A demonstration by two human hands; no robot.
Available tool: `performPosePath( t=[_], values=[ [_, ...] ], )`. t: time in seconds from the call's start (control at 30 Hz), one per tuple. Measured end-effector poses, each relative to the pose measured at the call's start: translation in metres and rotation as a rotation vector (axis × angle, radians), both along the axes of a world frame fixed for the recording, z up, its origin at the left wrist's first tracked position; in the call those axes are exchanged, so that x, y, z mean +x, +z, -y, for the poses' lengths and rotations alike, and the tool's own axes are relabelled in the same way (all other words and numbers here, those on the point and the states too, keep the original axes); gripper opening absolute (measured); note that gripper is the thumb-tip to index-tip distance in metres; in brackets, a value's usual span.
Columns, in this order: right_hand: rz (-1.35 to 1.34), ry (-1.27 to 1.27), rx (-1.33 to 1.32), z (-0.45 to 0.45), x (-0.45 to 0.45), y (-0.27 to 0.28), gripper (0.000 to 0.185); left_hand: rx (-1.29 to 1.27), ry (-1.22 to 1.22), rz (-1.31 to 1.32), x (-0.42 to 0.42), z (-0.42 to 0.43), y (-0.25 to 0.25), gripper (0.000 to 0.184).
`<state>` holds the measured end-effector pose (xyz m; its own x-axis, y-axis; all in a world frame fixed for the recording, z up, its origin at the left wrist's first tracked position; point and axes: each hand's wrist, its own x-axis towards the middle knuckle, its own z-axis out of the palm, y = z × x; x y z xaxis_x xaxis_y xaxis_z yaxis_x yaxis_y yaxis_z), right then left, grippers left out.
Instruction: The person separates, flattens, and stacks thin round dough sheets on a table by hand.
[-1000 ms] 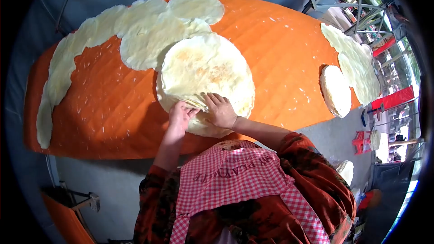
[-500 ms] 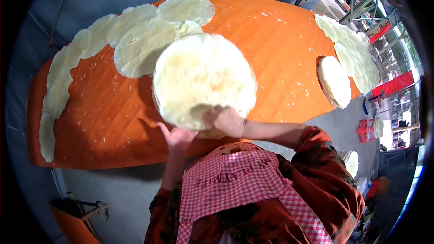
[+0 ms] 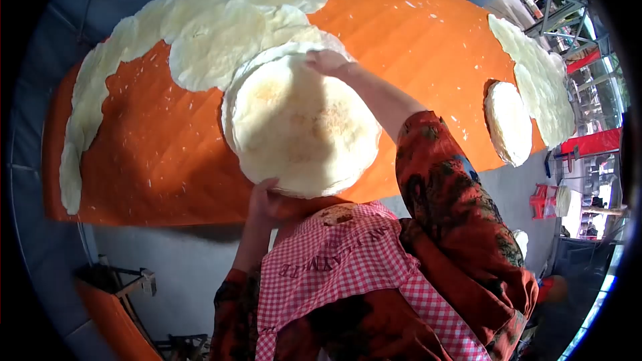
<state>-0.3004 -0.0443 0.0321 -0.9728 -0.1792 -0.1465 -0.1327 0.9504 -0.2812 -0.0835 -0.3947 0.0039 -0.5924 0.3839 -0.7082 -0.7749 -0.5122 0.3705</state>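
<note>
A stack of thin, round, pale flatbreads (image 3: 301, 127) with light brown patches lies near the front edge of the orange-covered table (image 3: 160, 160). At its near left edge my left hand (image 3: 263, 199) is closed, thumb on top and fingers hidden below the rim. My right hand (image 3: 329, 62) reaches across to the far edge, its fingers bent onto the rim of the top flatbread; the fingertips are hard to make out. Behind the stack, several single flatbreads (image 3: 214, 47) lie spread and overlapping.
A second stack of flatbreads (image 3: 509, 124) sits at the table's right end, beside more spread flatbreads (image 3: 535, 83). White crumbs dot the orange cover. Beyond the right end, a red stool (image 3: 540, 202) stands on the grey floor. A metal frame (image 3: 127, 284) is at lower left.
My right hand has gone from the near part of the stack to its far edge. My left hand, spread before, has closed on the near edge. The view has shifted slightly.
</note>
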Motion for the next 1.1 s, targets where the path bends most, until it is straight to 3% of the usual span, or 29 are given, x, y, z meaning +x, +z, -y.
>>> performPosePath(
  t=[0.13,0.2,0.33,0.37,0.47,0.53,0.6,0.67,0.73,0.77,0.87,0.9,0.93,0.97,1.0,1.07,1.1],
  values=[
    [-0.300,-0.090,0.164,0.018,0.045,-0.011,0.041,0.019,-0.023,-0.127,-0.006,0.000,-0.028,0.047],
    [-0.105,-0.115,0.074,0.017,0.039,0.001,0.043,0.004,-0.038,-0.131,-0.001,0.001,-0.026,0.048],
    [-0.144,-0.050,0.173,0.009,0.047,-0.007,0.053,-0.047,-0.014,-0.124,-0.003,-0.004,-0.021,0.048],
    [0.003,-0.073,0.145,0.008,0.046,-0.001,0.058,-0.090,-0.009,-0.105,-0.005,-0.004,-0.024,0.047],
    [-0.352,-0.081,0.283,0.035,0.079,0.033,0.064,-0.079,-0.010,-0.111,-0.010,-0.005,-0.012,0.047],
    [-0.293,0.078,-0.324,0.049,0.127,0.077,0.075,-0.019,-0.031,-0.098,-0.017,-0.007,0.025,0.043],
    [0.001,0.172,-0.552,0.066,0.192,0.107,0.081,0.036,-0.019,-0.063,-0.026,-0.011,0.044,0.039],
    [-0.143,0.318,-0.378,0.085,0.241,0.118,0.084,0.083,0.020,-0.013,-0.038,-0.015,0.050,0.034],
    [-0.237,0.216,-0.112,0.094,0.269,0.095,0.084,0.049,0.008,-0.047,-0.047,-0.018,0.046,0.023],
    [-0.358,0.171,-0.115,0.095,0.271,0.080,0.071,0.044,-0.013,-0.069,-0.051,-0.020,0.050,0.021],
    [-0.205,0.049,-0.108,0.106,0.253,0.095,0.060,0.007,-0.004,-0.098,-0.076,-0.010,0.056,0.018],
    [-0.342,0.066,-0.182,0.106,0.233,0.106,0.046,0.063,0.076,-0.144,-0.086,-0.003,0.071,0.028],
    [-0.479,0.088,-0.247,0.107,0.212,0.116,0.033,0.162,0.116,-0.352,-0.087,0.003,0.103,0.044],
    [-0.267,0.034,-0.281,0.109,0.198,0.166,0.026,0.319,0.076,-0.390,-0.090,0.013,0.127,0.046],
    [-0.272,0.083,-0.305,0.106,0.180,0.201,0.021,0.476,0.038,-0.425,-0.093,0.022,0.141,0.048],
    [-0.255,0.002,-0.460,0.083,0.146,0.254,0.018,-0.158,0.209,-0.743,-0.092,0.027,0.135,0.066],
    [0.002,-0.161,-0.606,0.075,0.142,0.291,0.027,-0.469,0.177,-0.784,-0.097,0.035,0.112,0.070]
  ],
)
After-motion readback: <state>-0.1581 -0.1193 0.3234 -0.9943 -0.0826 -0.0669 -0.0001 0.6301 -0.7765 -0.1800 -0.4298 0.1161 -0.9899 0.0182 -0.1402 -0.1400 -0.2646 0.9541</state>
